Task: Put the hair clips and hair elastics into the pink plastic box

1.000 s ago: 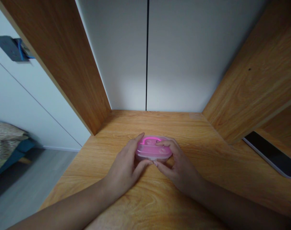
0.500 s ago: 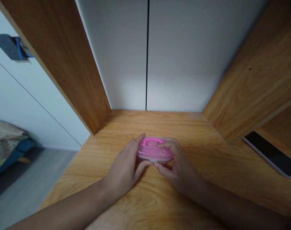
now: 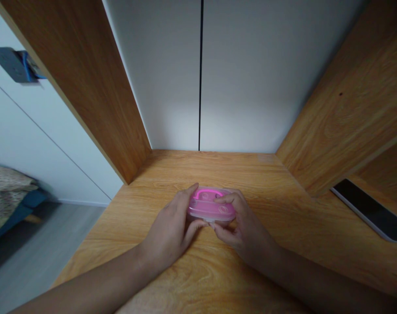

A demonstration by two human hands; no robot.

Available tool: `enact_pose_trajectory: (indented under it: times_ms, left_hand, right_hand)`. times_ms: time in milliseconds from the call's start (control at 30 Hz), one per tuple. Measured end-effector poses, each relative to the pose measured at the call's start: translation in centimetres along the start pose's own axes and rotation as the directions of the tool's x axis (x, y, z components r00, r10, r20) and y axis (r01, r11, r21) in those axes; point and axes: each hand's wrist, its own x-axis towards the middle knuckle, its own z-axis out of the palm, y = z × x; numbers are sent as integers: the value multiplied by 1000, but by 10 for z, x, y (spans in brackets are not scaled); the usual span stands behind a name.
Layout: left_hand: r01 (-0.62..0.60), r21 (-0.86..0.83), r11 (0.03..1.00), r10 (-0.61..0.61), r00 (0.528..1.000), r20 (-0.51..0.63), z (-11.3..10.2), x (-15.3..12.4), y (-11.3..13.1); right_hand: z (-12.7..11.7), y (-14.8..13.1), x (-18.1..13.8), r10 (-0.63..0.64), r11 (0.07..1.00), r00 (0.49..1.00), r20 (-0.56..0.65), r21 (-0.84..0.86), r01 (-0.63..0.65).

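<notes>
A small round pink plastic box (image 3: pixel 209 206) with a clear lid rests on the wooden desk (image 3: pixel 198 270), just ahead of me. My left hand (image 3: pixel 170 229) grips its left side, fingers over the rim and thumb under the front edge. On the other side my right hand (image 3: pixel 239 226) holds it the same way, forefinger on the lid and thumb at the front edge. The two thumbs nearly meet below the box.
Wooden side panels (image 3: pixel 97 87) rise left and right of a white back wall (image 3: pixel 237 74). A dark flat tablet or phone (image 3: pixel 371 211) lies at the right edge. Left of the desk are grey floor and a bed corner (image 3: pixel 8 196).
The box and both hands have barely shifted; the fingers have adjusted slightly on the lid, with the front edge seeming a little higher than a second ago.
</notes>
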Motion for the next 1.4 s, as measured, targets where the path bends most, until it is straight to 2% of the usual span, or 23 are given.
enact_pose_trajectory:
  times_ms: [767, 967, 1400]
  left_hand:
    - [23, -25, 999, -23, 1000, -6, 3, 0, 2]
    - [23, -31, 999, -24, 1000, -16, 4, 0, 0]
    - [39, -86, 996, -43, 998, -39, 6, 2, -2]
  right_hand:
    - [-1, 0, 0, 12, 1000, 1000, -6, -6, -12]
    - [2, 4, 1, -23, 1000, 1000, -11, -14, 23]
    - [-3, -5, 3, 21, 998, 999, -47, -66, -24]
